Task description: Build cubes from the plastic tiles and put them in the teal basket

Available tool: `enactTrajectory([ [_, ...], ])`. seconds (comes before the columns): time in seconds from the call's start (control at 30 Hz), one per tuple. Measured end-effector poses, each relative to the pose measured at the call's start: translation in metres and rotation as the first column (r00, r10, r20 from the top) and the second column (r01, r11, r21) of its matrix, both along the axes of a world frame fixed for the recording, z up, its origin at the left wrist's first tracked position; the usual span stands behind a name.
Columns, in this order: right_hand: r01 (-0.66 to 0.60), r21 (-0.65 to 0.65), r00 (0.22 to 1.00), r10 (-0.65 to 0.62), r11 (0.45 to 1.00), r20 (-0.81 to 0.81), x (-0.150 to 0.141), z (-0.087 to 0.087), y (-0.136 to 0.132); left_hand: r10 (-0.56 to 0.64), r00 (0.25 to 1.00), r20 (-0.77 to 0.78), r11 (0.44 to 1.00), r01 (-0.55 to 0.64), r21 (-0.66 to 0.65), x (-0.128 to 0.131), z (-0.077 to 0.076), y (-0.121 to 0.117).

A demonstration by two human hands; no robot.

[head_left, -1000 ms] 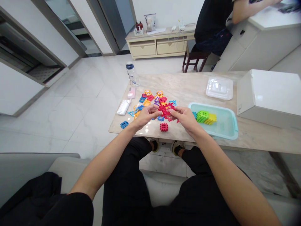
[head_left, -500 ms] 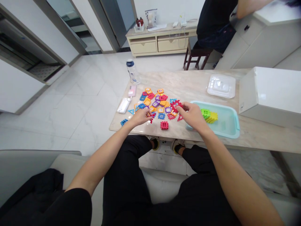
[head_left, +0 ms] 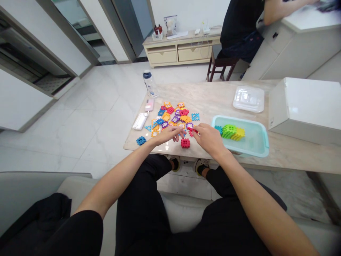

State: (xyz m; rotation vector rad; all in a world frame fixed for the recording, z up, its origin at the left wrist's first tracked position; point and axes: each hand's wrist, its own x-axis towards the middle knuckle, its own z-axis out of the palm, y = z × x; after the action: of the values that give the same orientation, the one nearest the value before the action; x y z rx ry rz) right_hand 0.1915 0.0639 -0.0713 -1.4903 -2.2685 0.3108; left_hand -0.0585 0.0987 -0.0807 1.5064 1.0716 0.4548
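My right hand point(head_left: 210, 139) pinches a red plastic building piece point(head_left: 192, 130), seen nearly edge-on. Beside it to the left, my left hand point(head_left: 172, 135) hovers over the loose pieces with its fingers apart, and I see nothing held in it. Just below the hands on the table stands a small stack of red square pieces point(head_left: 185, 143). Behind them spreads a heap of notched pieces in orange, red, blue and purple, among them an orange piece point(head_left: 185, 119). A blue stack point(head_left: 141, 140) sits near the table's left corner.
A pale blue tray point(head_left: 255, 147) on the right holds green pieces point(head_left: 229, 131), yellow and blue ones. Behind it are a clear plastic lid point(head_left: 249, 99) and a white box point(head_left: 306, 106). A bottle point(head_left: 150, 84) and a white power bank point(head_left: 140, 121) edge the left side. A person sits farther back.
My left hand has moved right, and the red piece seen at its fingers is gone from there. My right hand has lowered and turned its red piece edge-on. The hands are closer together.
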Motion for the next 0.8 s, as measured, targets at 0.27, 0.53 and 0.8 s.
enactTrajectory([
  [0.27,-0.08,0.198,0.996,0.087,0.977,-0.026,-0.005,0.0,0.002,0.179,0.97,0.163,0.976,-0.196,0.098,0.025,0.018,-0.008],
  [0.53,-0.129,0.213,0.986,0.148,0.968,-0.074,-0.005,0.001,0.0,0.228,0.96,0.16,0.965,-0.245,0.093,0.019,0.013,-0.008],
  [0.8,-0.116,0.183,0.99,0.128,0.976,-0.056,-0.003,-0.001,0.002,0.208,0.966,0.153,0.966,-0.227,0.124,0.016,0.007,-0.008],
])
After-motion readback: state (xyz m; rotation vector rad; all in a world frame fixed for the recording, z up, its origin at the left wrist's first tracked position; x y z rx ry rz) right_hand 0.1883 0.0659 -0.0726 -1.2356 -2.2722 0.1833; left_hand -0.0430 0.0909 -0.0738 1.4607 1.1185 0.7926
